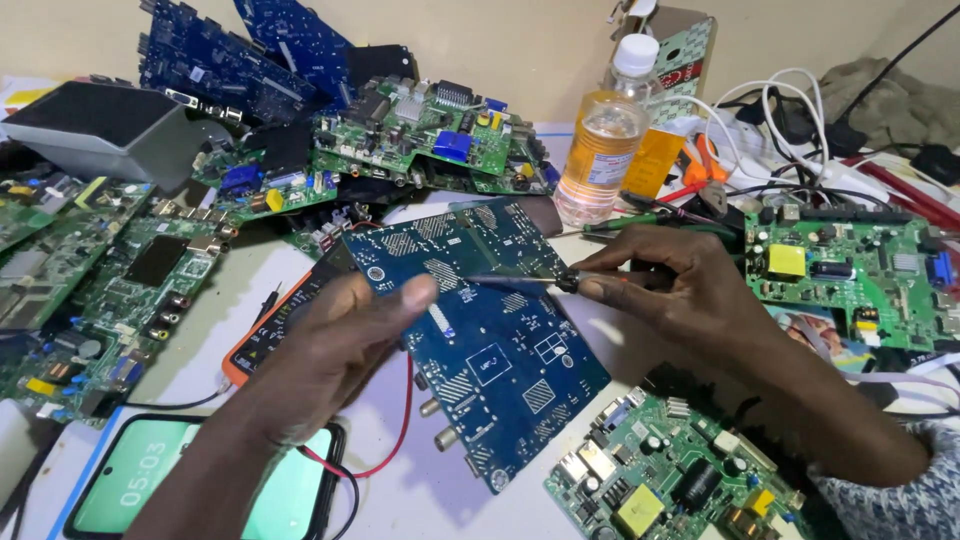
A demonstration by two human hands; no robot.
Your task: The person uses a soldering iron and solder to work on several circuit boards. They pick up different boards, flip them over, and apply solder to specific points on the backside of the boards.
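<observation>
A blue circuit board (pixel 500 340) lies tilted in the middle of the white table, solder side up. My left hand (pixel 345 335) grips its left edge, thumb on top of the board. My right hand (pixel 680 285) pinches a thin metal-tipped tool (pixel 515 281) whose tip reaches over the upper part of the blue board. An orange multimeter (pixel 268 335) lies under my left hand, with red and black leads (pixel 395 440) running beneath the board.
Green circuit boards lie at the left (pixel 110 290), back (pixel 430 125), right (pixel 850 275) and front right (pixel 670 480). A plastic bottle of yellowish liquid (pixel 603 140) stands behind. A phone (pixel 150 480) lies at the front left. White cables (pixel 790 110) and a grey box (pixel 105 125) sit at the back.
</observation>
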